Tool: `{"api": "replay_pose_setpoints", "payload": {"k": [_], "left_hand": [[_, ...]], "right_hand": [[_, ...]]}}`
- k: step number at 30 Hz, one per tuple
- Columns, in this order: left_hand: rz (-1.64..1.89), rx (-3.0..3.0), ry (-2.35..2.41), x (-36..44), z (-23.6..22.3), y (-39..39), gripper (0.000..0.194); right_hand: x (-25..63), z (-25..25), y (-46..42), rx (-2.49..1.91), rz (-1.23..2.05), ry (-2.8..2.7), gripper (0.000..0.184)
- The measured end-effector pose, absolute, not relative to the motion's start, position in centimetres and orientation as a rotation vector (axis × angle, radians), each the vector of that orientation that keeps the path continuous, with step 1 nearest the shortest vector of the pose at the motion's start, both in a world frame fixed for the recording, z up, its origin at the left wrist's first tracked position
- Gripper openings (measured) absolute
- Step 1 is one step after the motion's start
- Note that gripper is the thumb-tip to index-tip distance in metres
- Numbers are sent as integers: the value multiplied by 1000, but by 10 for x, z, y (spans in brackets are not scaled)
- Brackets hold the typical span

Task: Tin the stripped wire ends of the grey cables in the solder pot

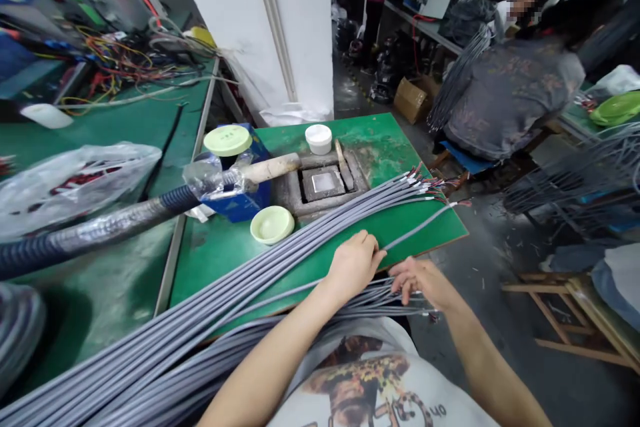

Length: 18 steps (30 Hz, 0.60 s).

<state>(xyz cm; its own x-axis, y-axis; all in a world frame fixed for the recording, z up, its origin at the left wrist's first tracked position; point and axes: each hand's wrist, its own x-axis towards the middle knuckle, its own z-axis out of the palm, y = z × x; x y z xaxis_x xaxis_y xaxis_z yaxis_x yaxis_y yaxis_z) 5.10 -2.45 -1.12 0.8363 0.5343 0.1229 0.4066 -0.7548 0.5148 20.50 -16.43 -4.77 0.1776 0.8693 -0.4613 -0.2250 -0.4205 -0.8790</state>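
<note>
Pinched in my left grip (pixel 354 261), a single gray cable (pixel 423 225) stretches over the green table (pixel 385 135), its colored wire ends near the right edge, beside a bundle of gray cables (pixel 300 233) laid across the surface. My right grip (pixel 421 278), fingers loosely curled and parted, hangs by a second bundle (pixel 220 350) below the front edge; whether they touch, I cannot tell. Beyond sits a white tub (pixel 319 141).
</note>
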Motion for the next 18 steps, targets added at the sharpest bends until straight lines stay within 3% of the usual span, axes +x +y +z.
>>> {"api": "replay_pose_setpoints", "payload": {"k": [5,7,13,18], "left_hand": [[249,2179,436,21,-3,-54,15],[182,2090,382,15,-5,-60,12],[548,1543,636,4,-8,-42,18],[828,1016,771,-3,-12,-19,24]], "right_hand": [[241,-2,-148,-1422,520,-503,44],[237,13,-141,-1468,385,-647,37],[186,19,-125,-1736,832,-1421,33],[163,13,-113,-1747,975,-1654,35]]}}
